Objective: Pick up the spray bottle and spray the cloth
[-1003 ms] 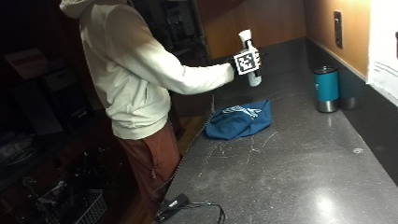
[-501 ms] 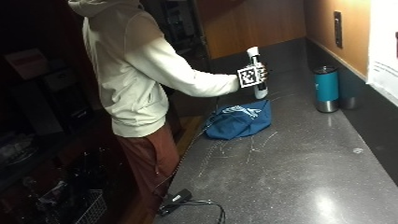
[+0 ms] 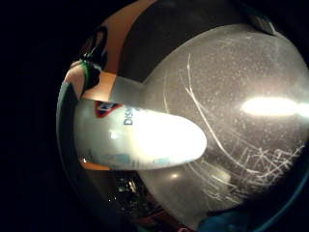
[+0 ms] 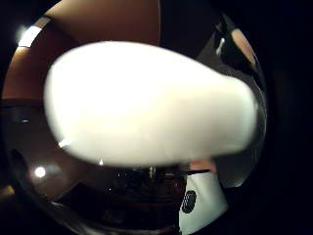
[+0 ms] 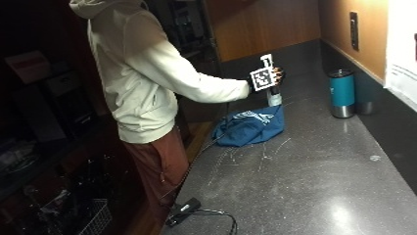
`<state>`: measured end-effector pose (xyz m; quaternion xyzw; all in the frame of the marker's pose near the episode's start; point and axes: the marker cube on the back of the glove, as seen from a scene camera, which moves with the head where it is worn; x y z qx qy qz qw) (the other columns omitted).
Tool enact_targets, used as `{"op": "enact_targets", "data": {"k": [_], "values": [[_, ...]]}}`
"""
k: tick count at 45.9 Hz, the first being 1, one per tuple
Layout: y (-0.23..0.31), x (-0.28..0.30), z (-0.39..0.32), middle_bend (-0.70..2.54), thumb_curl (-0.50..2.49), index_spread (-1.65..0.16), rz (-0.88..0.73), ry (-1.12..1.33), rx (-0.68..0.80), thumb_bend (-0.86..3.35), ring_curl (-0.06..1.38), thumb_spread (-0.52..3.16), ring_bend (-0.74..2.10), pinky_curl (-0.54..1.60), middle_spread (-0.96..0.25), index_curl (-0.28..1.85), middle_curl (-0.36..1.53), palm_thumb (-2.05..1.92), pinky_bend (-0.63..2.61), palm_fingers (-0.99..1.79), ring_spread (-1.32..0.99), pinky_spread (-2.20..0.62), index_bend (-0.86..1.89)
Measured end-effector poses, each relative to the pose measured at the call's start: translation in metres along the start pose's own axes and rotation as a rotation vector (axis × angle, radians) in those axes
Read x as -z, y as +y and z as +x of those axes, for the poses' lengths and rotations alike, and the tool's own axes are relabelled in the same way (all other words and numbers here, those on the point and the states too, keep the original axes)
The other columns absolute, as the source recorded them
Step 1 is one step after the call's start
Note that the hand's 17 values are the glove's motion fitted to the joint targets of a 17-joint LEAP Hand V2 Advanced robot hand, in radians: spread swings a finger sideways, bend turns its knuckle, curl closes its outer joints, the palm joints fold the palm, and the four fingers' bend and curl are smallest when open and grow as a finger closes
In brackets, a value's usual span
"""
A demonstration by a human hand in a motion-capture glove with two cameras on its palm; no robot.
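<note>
In the outside view my gloved right hand (image 5: 277,77) grips a white spray bottle (image 5: 274,97) around its upper part and holds it upright. The bottle's base hangs just above the far edge of the crumpled blue cloth (image 5: 250,127), which lies on the dark speckled counter (image 5: 312,171). In the thumb side palm view the bottle (image 4: 146,103) fills most of the picture. The little finger side palm view shows the labelled body of the bottle (image 3: 140,140) over the scratched counter (image 3: 231,96), with a sliver of the blue cloth (image 3: 231,225) at the edge.
A teal tumbler (image 5: 341,93) stands by the back wall to the right of the cloth. A black plug with its cable (image 5: 189,209) lies near the counter's front edge. A wall outlet (image 5: 352,24) and a white sheet (image 5: 401,49) are on the wall.
The hand has lowered the bottle and brought it a little to the right, closer to the cloth. The cloth and tumbler have not moved.
</note>
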<state>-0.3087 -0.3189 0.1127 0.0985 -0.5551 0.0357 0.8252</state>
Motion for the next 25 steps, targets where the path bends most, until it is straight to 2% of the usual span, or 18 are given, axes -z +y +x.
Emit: {"op": "enact_targets", "data": {"k": [3, 6, 12, 17, 21, 25], "values": [[-0.001, 0.017, -0.019, 0.18, 0.61, -0.27, 0.019, -0.096, 0.024, -0.06, 0.4, 0.67, 0.29, 0.38, -0.13, 0.39, 0.44, 0.9, 0.33, 0.8, -0.16, -0.14, 0.09], [0.002, 0.026, -0.015, 0.17, 0.59, -0.29, 0.023, -0.046, 0.027, -0.06, 0.41, 0.7, 0.28, 0.39, -0.12, 0.37, 0.43, 0.87, 0.36, 0.67, -0.16, -0.11, 0.08], [0.03, 0.041, -0.01, 0.15, 0.53, -0.31, -0.126, 0.019, 0.037, -0.05, 0.39, 0.75, 0.28, 0.38, -0.11, 0.32, 0.4, 0.8, 0.38, 0.53, -0.14, -0.04, 0.09], [0.021, 0.056, -0.02, 0.16, 0.5, -0.32, -0.02, 0.002, 0.056, -0.05, 0.37, 0.78, 0.28, 0.38, -0.1, 0.3, 0.38, 0.77, 0.4, 0.46, -0.12, 0.02, 0.12], [0.03, 0.066, -0.017, 0.16, 0.48, -0.32, -0.083, 0.06, 0.064, -0.04, 0.37, 0.79, 0.29, 0.37, -0.09, 0.3, 0.36, 0.77, 0.4, 0.43, -0.11, 0.05, 0.13], [0.024, 0.07, -0.042, 0.16, 0.47, -0.33, -0.042, -0.091, 0.07, -0.04, 0.37, 0.8, 0.29, 0.37, -0.08, 0.29, 0.35, 0.77, 0.41, 0.38, -0.1, 0.09, 0.14]]}}
